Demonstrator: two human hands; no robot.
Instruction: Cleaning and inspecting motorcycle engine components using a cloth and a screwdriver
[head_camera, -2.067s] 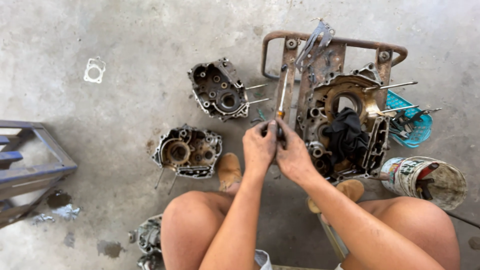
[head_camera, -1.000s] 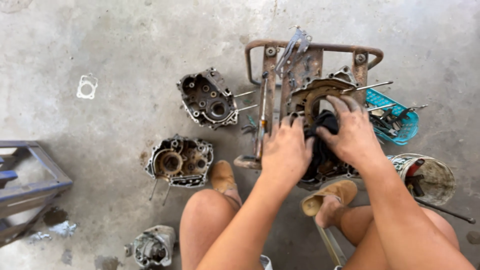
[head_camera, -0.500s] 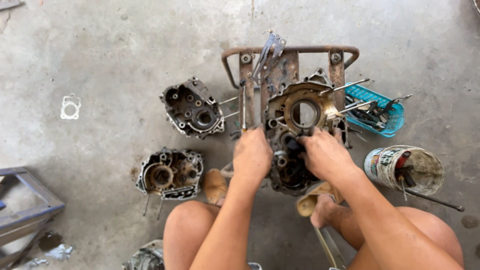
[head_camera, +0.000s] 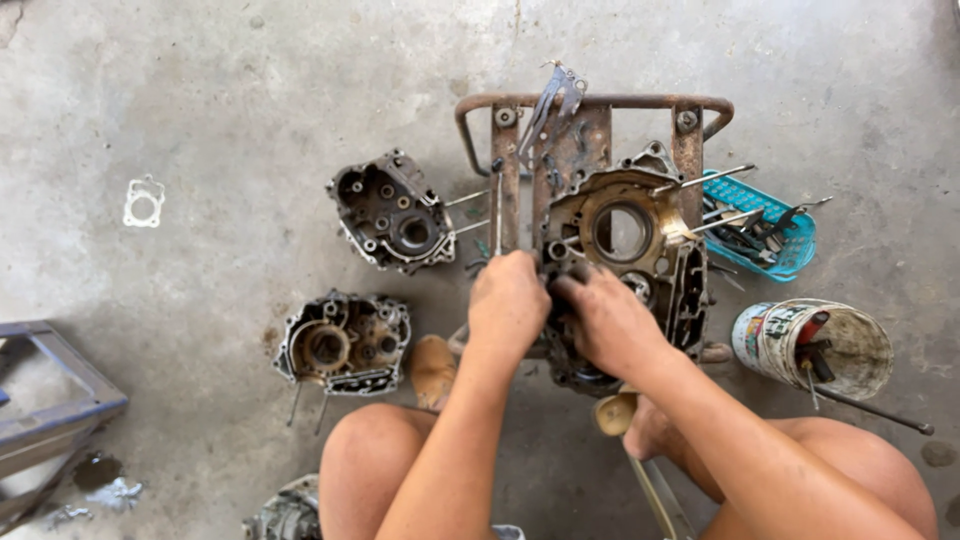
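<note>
On the bare concrete floor (head_camera: 200, 110), a person squats over a greasy engine case (head_camera: 625, 250) that sits on a rusty metal frame (head_camera: 590, 102) with a bent top bar. Both hands meet at the lower left part of the case. The left hand (head_camera: 508, 303) has its fingers curled shut and pressed onto the case edge; what they pinch, if anything, is hidden under the knuckles. The right hand (head_camera: 608, 322) also has its fingers bent tight against a dark part low on the case, and I cannot tell just what it grips.

To do this well, as I judge it, the case should stay seated flat on the frame, with both hands working evenly from either side so the part does not jam, and the grip kept firm because the metal looks oily.

Long studs (head_camera: 705, 178) stick out from the right side of the case, close enough to catch a wrist. A thin rod (head_camera: 498, 205) stands just left of the hands. Two other case halves (head_camera: 392, 212) and (head_camera: 345, 343) lie to the left, apart from the work. A blue basket (head_camera: 790, 250) of tools sits right of the frame, a paint can (head_camera: 810, 345) with tools stands near the right knee, and a white gasket (head_camera: 144, 202) lies far left.
</note>
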